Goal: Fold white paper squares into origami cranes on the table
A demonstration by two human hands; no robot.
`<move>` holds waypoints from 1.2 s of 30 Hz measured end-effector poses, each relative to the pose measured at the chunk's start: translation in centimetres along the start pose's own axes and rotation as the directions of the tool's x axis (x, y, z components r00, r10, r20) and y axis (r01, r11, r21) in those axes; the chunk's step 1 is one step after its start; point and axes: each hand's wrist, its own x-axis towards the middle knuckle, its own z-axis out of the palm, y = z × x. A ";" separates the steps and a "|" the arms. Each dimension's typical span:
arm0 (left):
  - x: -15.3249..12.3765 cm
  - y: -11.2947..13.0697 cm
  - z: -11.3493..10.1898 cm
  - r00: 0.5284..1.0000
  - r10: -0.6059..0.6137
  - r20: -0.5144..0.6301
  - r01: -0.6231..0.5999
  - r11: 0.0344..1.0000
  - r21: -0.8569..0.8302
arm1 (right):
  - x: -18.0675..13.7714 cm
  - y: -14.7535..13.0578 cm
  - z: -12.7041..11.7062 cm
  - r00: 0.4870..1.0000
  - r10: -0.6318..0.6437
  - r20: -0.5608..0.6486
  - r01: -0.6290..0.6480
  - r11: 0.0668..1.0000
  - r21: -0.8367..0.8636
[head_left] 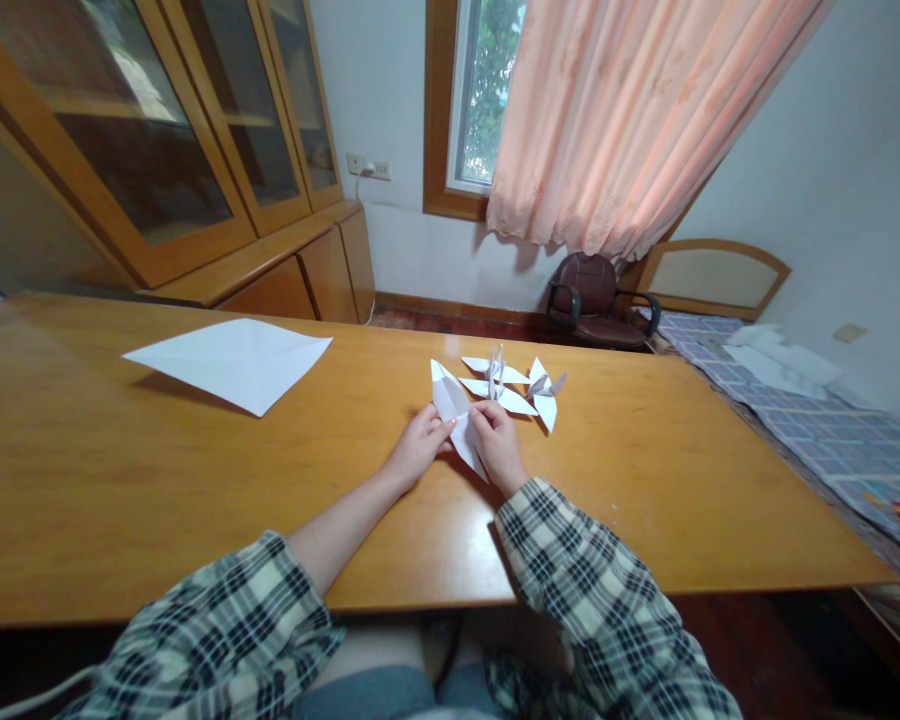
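Observation:
Both of my hands hold a partly folded piece of white paper (450,393) just above the wooden table. It is long and pointed at its two ends, with an open fold along its upper part. My left hand (418,446) pinches its left edge, thumb on top and fingers partly hidden beneath. On the other side, my right hand (497,442) has thumb and fingers closed on the paper's right edge. Just beyond my right hand stand finished paper cranes: two in a close pair (497,378) and another crane (546,390) to their right, wings spread.
A creased white sheet (236,360) lies at the left of the table (270,480), one edge lifted. Behind the table are a glass-door cabinet (217,110), an armchair (589,300) and a pink curtain (615,120). A bed (787,400) stands along the right.

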 end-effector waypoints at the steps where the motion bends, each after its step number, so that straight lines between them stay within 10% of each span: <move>1: 0.0 0.0 0.0 1.000 0.006 0.000 -0.006 1.000 0.014 | 0.0 -0.1 0.0 1.000 0.002 -0.001 -0.002 1.000 0.006; 11: 0.0 0.6 -1.0 0.961 0.193 -0.199 -0.148 0.965 0.218 | -0.1 -1.0 -0.2 0.977 0.170 0.126 -0.191 0.965 0.178; 36: -0.1 1.0 -0.9 0.998 -0.006 -0.067 0.012 0.997 0.083 | 0.0 -1.0 -0.4 0.966 0.192 0.174 -0.229 0.946 0.231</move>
